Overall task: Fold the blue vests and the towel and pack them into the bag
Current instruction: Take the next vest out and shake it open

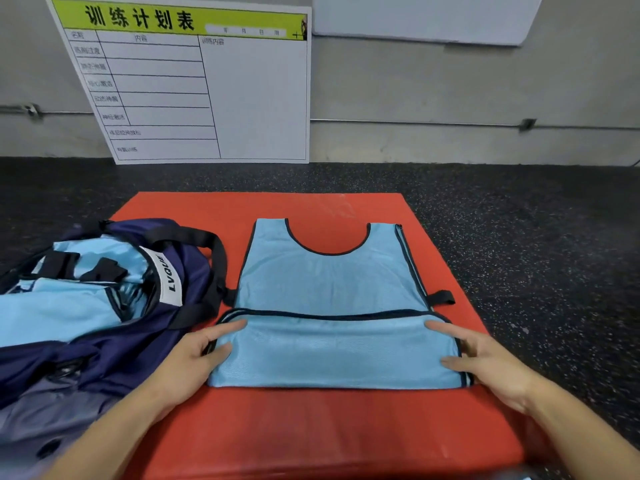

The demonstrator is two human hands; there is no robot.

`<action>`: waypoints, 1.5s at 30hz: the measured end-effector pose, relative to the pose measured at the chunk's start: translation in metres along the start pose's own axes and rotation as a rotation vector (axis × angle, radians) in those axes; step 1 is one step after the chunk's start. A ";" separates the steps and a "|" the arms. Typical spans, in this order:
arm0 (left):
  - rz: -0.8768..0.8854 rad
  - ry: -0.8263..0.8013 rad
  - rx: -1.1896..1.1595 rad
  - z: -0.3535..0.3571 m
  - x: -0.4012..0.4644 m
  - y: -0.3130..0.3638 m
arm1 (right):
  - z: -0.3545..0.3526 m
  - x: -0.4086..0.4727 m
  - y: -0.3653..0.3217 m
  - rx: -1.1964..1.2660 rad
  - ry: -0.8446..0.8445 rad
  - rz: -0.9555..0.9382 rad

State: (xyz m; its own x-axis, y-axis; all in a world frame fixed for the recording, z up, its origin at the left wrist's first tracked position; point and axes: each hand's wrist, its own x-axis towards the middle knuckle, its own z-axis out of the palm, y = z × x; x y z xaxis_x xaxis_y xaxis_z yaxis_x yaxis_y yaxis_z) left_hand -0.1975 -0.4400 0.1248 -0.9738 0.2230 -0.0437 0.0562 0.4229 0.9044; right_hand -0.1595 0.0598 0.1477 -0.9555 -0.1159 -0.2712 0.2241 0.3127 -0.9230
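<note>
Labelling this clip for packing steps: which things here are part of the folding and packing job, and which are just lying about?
Job: blue vest, half folded; left hand and right hand on its fold; navy bag holding blue fabric.

Lying about: red mat, schedule board, whiteboard.

Two bare hands and forearms, nothing worn

The left hand [194,358] and right hand [491,365] show no gloves, rings or watch; behind the fingers [446,329], both wrists and forearms run bare to the frame's edge, with no sleeve in view.
</note>
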 end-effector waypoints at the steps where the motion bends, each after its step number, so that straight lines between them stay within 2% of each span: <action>1: -0.004 -0.006 0.012 0.001 -0.006 0.003 | 0.002 -0.006 0.002 -0.009 -0.010 0.005; 7: -0.015 -0.055 0.105 -0.003 -0.045 0.004 | 0.019 -0.052 0.004 -0.078 -0.054 0.024; 13: -0.009 -0.143 0.210 -0.004 -0.091 0.004 | 0.031 -0.099 0.003 -0.253 -0.087 0.047; 18: 0.003 -0.197 0.291 -0.006 -0.119 0.007 | 0.036 -0.135 0.003 -0.269 -0.124 0.114; 22: 0.054 -0.114 0.233 -0.010 -0.113 0.025 | 0.029 -0.141 -0.012 -0.243 -0.077 0.034; 25: 0.081 -0.040 0.194 -0.018 -0.093 0.041 | 0.017 -0.130 -0.031 -0.200 0.023 -0.026; 28: 0.113 -0.006 0.207 -0.023 -0.066 0.058 | 0.006 -0.107 -0.051 -0.155 0.047 -0.065; 35: 0.009 0.001 0.209 -0.032 0.021 0.067 | -0.025 -0.026 -0.068 -0.077 0.017 -0.001; 45: -0.043 0.053 0.216 -0.019 0.121 0.035 | -0.035 0.076 -0.069 -0.143 0.062 0.099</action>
State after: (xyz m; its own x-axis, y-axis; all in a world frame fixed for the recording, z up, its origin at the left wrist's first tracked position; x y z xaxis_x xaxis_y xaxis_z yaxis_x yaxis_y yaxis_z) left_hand -0.3171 -0.4148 0.1587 -0.9863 0.1560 -0.0529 0.0543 0.6109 0.7898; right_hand -0.2544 0.0620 0.2007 -0.9413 -0.0209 -0.3371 0.2920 0.4511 -0.8433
